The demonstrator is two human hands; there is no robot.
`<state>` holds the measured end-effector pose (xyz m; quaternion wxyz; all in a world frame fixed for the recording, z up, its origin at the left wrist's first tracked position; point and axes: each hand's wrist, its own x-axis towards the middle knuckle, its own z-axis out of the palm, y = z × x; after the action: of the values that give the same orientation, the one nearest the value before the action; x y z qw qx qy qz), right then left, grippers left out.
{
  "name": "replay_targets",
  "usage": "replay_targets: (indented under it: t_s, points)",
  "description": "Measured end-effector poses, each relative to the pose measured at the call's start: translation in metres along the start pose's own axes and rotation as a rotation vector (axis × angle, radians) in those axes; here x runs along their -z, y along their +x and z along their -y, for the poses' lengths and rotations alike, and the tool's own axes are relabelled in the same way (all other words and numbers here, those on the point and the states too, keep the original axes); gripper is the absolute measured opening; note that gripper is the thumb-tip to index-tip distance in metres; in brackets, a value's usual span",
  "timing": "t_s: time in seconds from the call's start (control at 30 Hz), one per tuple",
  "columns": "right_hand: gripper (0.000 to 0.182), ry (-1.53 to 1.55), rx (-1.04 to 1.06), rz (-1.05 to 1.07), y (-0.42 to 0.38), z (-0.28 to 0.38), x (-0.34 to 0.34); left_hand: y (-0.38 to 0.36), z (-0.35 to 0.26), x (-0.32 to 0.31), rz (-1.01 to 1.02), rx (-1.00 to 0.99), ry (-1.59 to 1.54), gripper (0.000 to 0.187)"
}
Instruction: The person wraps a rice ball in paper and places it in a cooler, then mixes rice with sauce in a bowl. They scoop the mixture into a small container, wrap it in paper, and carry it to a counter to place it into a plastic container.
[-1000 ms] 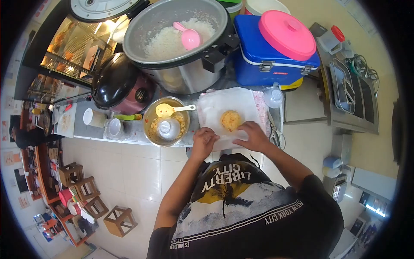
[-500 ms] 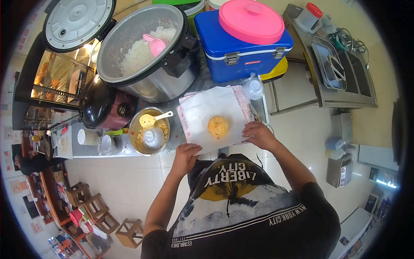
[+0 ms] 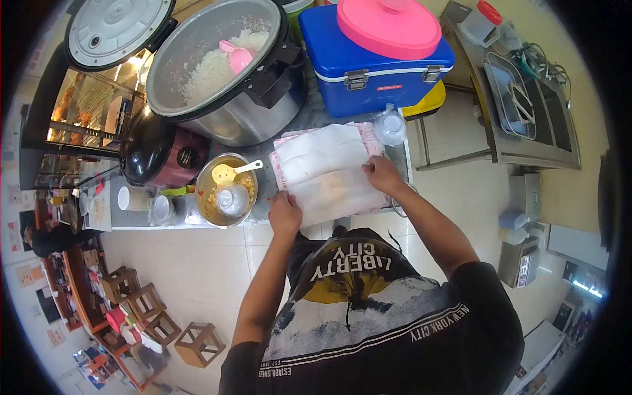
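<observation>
A sheet of white wrapping paper (image 3: 322,161) is folded over a mound of food, which shows only as a faint orange patch through it. My left hand (image 3: 285,212) is closed at the paper's left edge. Higher up on the right side, my right hand (image 3: 383,175) pinches the opposite edge. Under the white sheet lies more paper with red print (image 3: 279,172). To the left stands a steel bowl (image 3: 253,209) of yellow-orange food, holding a white-handled scoop (image 3: 225,173) and a clear plastic cup (image 3: 232,200).
A large open rice cooker (image 3: 263,118) holds white rice and a pink scoop (image 3: 240,60). Behind the paper sits a blue cooler box (image 3: 375,85) with a pink lid (image 3: 388,26) on top. Clear plastic cups (image 3: 390,127) stand by the right edge. Another person (image 3: 56,238) is far left.
Both hands have moved up and away from my body, bringing the paper's near edge over the round orange mound, which was uncovered before. The view has shifted slightly.
</observation>
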<state>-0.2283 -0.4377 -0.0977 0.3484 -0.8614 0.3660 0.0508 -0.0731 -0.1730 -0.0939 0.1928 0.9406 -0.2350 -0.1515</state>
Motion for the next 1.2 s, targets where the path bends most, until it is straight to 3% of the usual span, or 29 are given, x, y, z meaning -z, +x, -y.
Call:
replay_targets:
  t_s: [0.03, 0.07, 0.13, 0.17, 0.23, 0.27, 0.33, 0.43, 0.53, 0.57, 0.67, 0.77, 0.87, 0.97, 1.07, 1.1, 1.2]
  points:
    - [0.033, -0.003, -0.052, -0.015, 0.003, 0.01, 0.003, -0.011, -0.011, 0.002, -0.164, -0.022, 0.038, 0.03]
    - [0.031, -0.018, 0.083, -0.104, 0.012, 0.014, -0.003, -0.019, -0.021, 0.004, -0.327, -0.047, 0.076, 0.036]
    - [0.027, -0.051, 0.356, -0.28, 0.039, 0.026, -0.016, -0.032, -0.034, 0.011, -0.171, -0.397, 0.137, 0.052]
    - [0.028, -0.155, 0.42, -0.189, 0.05, 0.038, -0.016, -0.036, -0.039, 0.011, -0.092, -0.57, 0.167, 0.06]
    - [0.032, -0.359, 0.547, -0.006, 0.068, 0.063, -0.019, -0.042, -0.048, 0.003, -0.004, -0.726, 0.181, 0.064]
    - [0.034, -0.393, 0.46, 0.078, 0.074, 0.074, -0.02, -0.042, -0.051, 0.0, 0.038, -0.805, 0.188, 0.067]
    - [0.039, -0.458, 0.283, 0.243, 0.084, 0.091, -0.019, -0.041, -0.053, -0.009, 0.067, -0.77, 0.167, 0.069]
    - [0.04, -0.385, 0.175, 0.424, 0.096, 0.1, -0.014, -0.04, -0.05, -0.015, 0.085, -0.736, 0.165, 0.069]
    - [0.032, -0.372, 0.349, 0.441, 0.098, 0.094, -0.005, -0.034, -0.052, -0.017, 0.069, -0.722, 0.151, 0.065]
    - [0.021, -0.311, 0.53, 0.383, 0.088, 0.093, 0.003, -0.032, -0.051, -0.019, 0.061, -0.718, 0.14, 0.064]
    - [0.014, -0.444, 0.853, 0.305, 0.052, 0.089, 0.017, -0.022, -0.048, -0.029, -0.017, -0.744, 0.12, 0.057]
    - [0.011, -0.477, 0.994, 0.096, 0.006, 0.084, 0.025, -0.016, -0.045, -0.037, -0.011, -0.757, 0.163, 0.052]
    - [0.012, -0.509, 1.039, -0.051, -0.022, 0.067, 0.017, -0.01, -0.039, -0.041, 0.148, -0.68, 0.063, 0.058]
    - [0.017, -0.56, 0.983, -0.076, -0.046, 0.048, 0.005, -0.003, -0.026, -0.041, 0.28, -0.454, 0.02, 0.069]
    - [0.035, -0.565, 0.906, -0.167, -0.065, 0.04, 0.0, -0.027, -0.037, -0.026, -0.474, -0.253, -0.168, 0.077]
    - [0.039, -0.539, 0.888, -0.212, -0.069, 0.039, -0.002, -0.026, -0.037, -0.023, -0.547, -0.29, -0.179, 0.077]
    - [0.045, -0.454, 0.849, -0.261, -0.081, 0.033, -0.013, -0.018, -0.043, -0.015, -0.26, -0.615, 0.066, 0.071]
